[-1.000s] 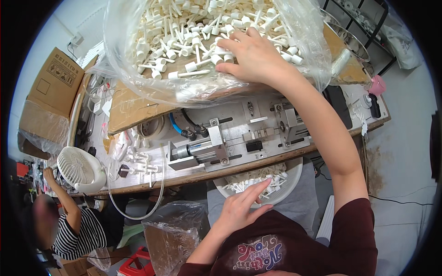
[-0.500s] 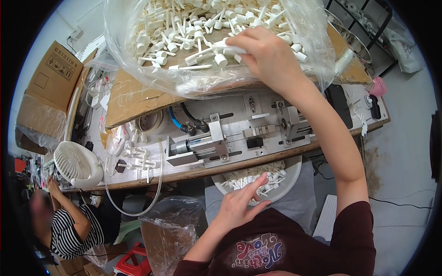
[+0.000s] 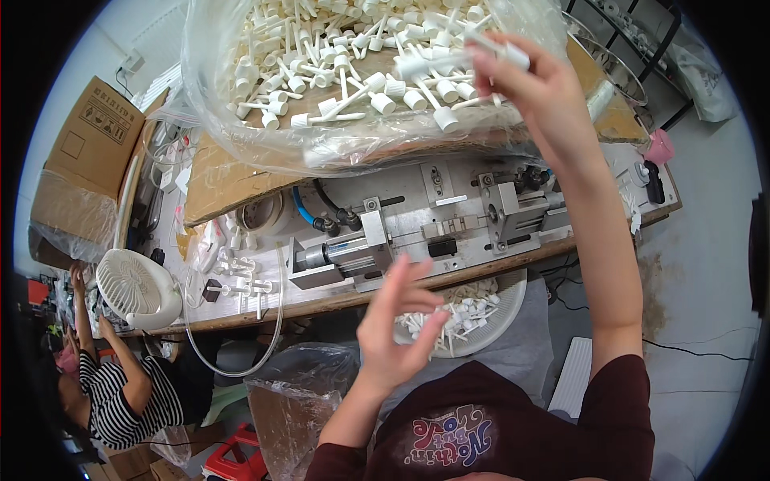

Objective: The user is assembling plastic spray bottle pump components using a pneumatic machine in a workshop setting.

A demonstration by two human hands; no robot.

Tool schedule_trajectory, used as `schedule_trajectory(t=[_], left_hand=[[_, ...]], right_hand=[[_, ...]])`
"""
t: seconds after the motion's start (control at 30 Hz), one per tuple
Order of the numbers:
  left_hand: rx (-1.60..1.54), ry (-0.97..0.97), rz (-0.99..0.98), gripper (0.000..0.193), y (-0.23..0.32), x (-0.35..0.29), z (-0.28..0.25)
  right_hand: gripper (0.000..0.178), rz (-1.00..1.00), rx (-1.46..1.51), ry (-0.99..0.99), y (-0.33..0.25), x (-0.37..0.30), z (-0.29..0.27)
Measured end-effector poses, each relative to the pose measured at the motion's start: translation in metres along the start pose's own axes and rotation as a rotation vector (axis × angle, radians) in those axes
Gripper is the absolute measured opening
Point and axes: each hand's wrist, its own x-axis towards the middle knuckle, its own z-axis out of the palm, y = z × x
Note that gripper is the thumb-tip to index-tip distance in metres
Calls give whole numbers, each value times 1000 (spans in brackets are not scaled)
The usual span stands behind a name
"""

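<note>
Left grip [image 3: 387,338] empty, spread open, near white basin [image 3: 511,300] of small stemmed parts [image 3: 467,314]. Beyond, metal fixture [image 3: 445,229] on worktop [image 3: 321,307]. Right grip [image 3: 552,100] pinches blurred white stemmed cap [image 3: 514,55] over heap [image 3: 329,52] in clear plastic bag [image 3: 210,96].

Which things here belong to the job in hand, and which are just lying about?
In the job, apparently:
right hand, holding at least one white part
clear bag of similar parts
left hand, open
white basin of white pieces
metal fixture, probably

Seemingly lying about:
white fan
cardboard box at left
pink item at right
</note>
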Motion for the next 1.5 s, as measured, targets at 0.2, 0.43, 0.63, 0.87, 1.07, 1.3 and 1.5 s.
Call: schedule_trajectory(t=[0.2, 0.43, 0.63, 0.87, 1.07, 1.3, 1.5], left_hand=[[-66, -52, 27, 68, 24, 39, -14], [341, 88, 200, 36, 23, 23, -5], [603, 224, 285, 43, 0, 29, 16], [512, 139, 237, 37, -7, 18, 17], [632, 1, 153, 33, -12, 17, 30], [912, -113, 327, 33, -17, 30, 29], [888, -126, 292, 31, -17, 34, 29]], right_hand=[[23, 325, -27, -266, -24, -120, 11], [28, 402, 126, 61, -12, -152, 0], [31, 281, 130, 286, -14, -185, 15], [34, 219, 241, 363, 0, -201, 14], [35, 212, 241, 381, 1, -202, 18], [37, 204, 246, 387, 6, -205, 19], [39, 240, 268, 432, 11, -204, 21]])
